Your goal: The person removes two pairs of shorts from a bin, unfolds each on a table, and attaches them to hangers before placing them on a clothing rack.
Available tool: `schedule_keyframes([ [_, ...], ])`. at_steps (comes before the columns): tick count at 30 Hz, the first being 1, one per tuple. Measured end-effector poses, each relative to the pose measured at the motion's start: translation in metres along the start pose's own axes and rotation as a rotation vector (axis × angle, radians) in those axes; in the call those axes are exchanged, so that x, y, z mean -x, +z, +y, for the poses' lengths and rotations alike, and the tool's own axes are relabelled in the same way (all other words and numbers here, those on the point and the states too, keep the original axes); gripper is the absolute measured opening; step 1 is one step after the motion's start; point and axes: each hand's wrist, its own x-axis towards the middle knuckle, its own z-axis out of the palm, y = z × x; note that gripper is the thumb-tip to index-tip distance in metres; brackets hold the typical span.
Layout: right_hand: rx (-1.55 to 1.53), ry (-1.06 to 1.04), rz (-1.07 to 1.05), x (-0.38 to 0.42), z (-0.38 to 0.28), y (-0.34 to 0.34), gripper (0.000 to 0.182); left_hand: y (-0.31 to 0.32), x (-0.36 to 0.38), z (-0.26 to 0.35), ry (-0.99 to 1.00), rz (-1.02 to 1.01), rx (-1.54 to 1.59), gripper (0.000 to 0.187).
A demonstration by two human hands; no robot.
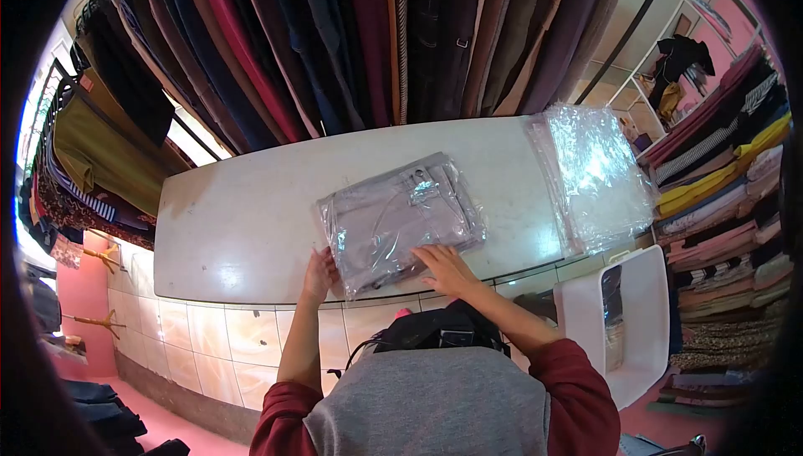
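Note:
A folded grey garment [381, 222], which looks like trousers with a button at the waistband, lies inside a clear plastic bag [468, 213] on the white table. My left hand [319, 275] is at the bag's near left edge, fingers curled closed against the plastic; part of them is hidden. Spread flat over the near side of the bag, my right hand [445, 268] presses on the plastic with its fingers stretched out.
A stack of clear plastic bags [598, 176] rests on the right of the white table [234, 230]. Hanging trousers [335, 46] line the far side. A white bin [640, 322] stands near right, beside piles of folded clothes [728, 263]. More garments [104, 146] hang at left.

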Motion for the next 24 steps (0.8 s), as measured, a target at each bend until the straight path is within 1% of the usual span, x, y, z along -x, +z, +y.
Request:
schedule_keyframes([
  [1,-0.002,0.002,-0.01,0.003,0.009,0.0,0.05,-0.002,-0.003,-0.004,-0.006,0.004,0.006,0.056],
  [3,-0.112,0.141,0.215,0.015,0.027,-0.005,0.046,0.0,-0.005,-0.015,0.05,0.171,-0.367,0.052],
  [4,-0.143,0.249,0.288,0.018,0.032,-0.013,0.043,0.005,-0.006,-0.018,0.125,0.195,-0.401,0.046],
  [5,-0.143,0.249,0.279,0.023,0.044,-0.014,0.043,0.012,-0.007,-0.024,0.12,0.2,-0.396,0.046],
  [7,-0.117,0.459,0.511,0.029,0.076,-0.008,0.035,0.031,-0.007,-0.027,0.355,0.344,-0.572,0.039],
  [8,-0.121,0.456,0.512,0.031,0.091,-0.006,0.035,0.031,-0.011,-0.031,0.358,0.347,-0.575,0.039],
  [10,-0.313,0.546,0.497,0.029,0.115,-0.001,0.027,0.028,-0.023,-0.042,0.455,0.572,-0.63,0.036],
  [11,-0.322,0.542,0.504,0.023,0.125,0.002,0.027,0.026,-0.025,-0.044,0.463,0.573,-0.639,0.036],
  [13,-0.368,0.553,0.466,0.009,0.141,0.004,0.021,0.024,-0.028,-0.046,0.465,0.703,-0.496,0.038],
  [14,-0.375,0.549,0.473,0.002,0.147,0.004,0.021,0.017,-0.03,-0.046,0.474,0.704,-0.503,0.038],
  [15,-0.41,0.586,0.423,-0.006,0.152,0.004,0.018,0.0,-0.035,-0.047,0.425,0.683,-0.556,0.037],
  [16,-0.445,0.623,0.37,-0.013,0.157,0.004,0.016,-0.003,-0.037,-0.043,0.374,0.664,-0.608,0.037],
  [17,-0.45,0.619,0.372,-0.018,0.162,0.003,0.016,-0.004,-0.04,-0.043,0.378,0.667,-0.611,0.037],
  [19,-0.412,0.698,0.264,-0.027,0.171,0.002,0.014,0.003,-0.039,-0.038,0.278,0.757,-0.331,0.032],
  [20,-0.416,0.691,0.265,-0.031,0.174,0.002,0.014,0.006,-0.039,-0.035,0.284,0.761,-0.331,0.032],
  [22,-0.402,0.717,0.147,-0.035,0.176,0.0,0.017,0.005,-0.039,-0.031,0.203,0.823,-0.336,0.029],
  [23,-0.404,0.713,0.143,-0.036,0.177,-0.001,0.017,0.005,-0.041,-0.029,0.204,0.829,-0.334,0.029],
  [24,-0.436,0.699,0.137,-0.036,0.176,-0.002,0.021,0.004,-0.042,-0.028,0.17,0.852,-0.397,0.027],
])
